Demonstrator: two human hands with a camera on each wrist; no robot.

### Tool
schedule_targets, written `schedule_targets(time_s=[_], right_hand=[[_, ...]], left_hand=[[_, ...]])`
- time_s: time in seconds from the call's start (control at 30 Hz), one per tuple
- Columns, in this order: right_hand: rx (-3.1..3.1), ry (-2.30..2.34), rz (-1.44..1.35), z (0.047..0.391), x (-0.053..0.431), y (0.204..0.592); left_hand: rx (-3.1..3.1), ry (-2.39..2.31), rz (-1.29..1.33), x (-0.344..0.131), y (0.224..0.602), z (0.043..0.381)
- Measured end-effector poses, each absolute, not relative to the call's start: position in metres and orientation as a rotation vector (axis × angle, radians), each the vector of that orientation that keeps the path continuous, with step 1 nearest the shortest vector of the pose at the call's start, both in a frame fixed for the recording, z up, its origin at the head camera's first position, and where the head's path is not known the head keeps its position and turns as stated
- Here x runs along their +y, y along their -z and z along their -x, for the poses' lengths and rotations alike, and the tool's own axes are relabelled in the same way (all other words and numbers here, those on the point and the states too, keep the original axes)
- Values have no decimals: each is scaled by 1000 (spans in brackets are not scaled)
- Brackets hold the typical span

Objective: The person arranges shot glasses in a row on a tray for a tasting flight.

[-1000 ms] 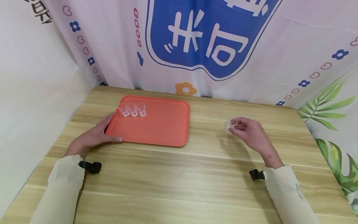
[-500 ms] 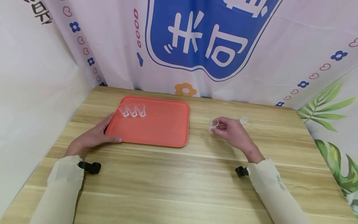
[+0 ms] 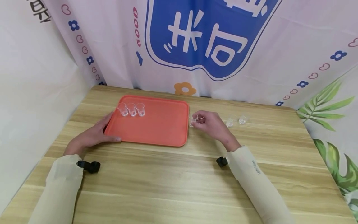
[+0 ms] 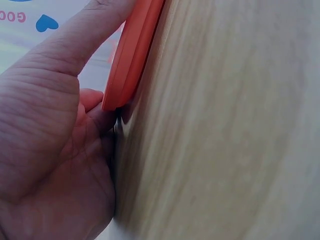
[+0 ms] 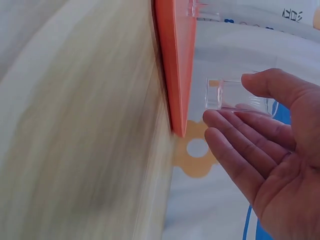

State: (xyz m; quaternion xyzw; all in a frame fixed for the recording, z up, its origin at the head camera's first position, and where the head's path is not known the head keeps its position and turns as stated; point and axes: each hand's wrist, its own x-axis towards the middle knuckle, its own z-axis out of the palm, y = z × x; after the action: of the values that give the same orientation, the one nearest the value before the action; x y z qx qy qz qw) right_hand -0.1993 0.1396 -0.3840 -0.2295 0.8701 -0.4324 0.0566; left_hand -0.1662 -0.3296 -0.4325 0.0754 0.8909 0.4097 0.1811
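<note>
In the head view, my right hand (image 3: 213, 124) pinches a small clear shot glass (image 3: 193, 120) between thumb and fingers, just off the right edge of the red tray (image 3: 156, 132). The right wrist view shows this glass upright, its base held above the table. At the tray's near left corner my left hand (image 3: 93, 135) is spread, thumb along the front rim and fingers along the left side; some fingertips are hidden behind the rim in the left wrist view. Three clear shot glasses (image 3: 131, 110) stand in a row at the tray's far left.
Two more clear glasses, one nearer (image 3: 230, 122) and one farther right (image 3: 242, 119), stand on the wooden table (image 3: 173, 180) beyond my right hand. A printed curtain (image 3: 117, 49) hangs behind the table's far edge.
My right hand has carried the held glass leftward across the table to the tray's right side, bringing the two glasses behind it into view. The left hand and tray stay put.
</note>
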Motion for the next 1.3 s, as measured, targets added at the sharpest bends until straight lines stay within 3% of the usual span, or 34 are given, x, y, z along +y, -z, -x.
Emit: schedule_targets(time_s=[1.3], right_hand=[[2608, 1231, 771, 245, 31, 393]], left_hand=[[2510, -1163, -238, -329, 428, 166]])
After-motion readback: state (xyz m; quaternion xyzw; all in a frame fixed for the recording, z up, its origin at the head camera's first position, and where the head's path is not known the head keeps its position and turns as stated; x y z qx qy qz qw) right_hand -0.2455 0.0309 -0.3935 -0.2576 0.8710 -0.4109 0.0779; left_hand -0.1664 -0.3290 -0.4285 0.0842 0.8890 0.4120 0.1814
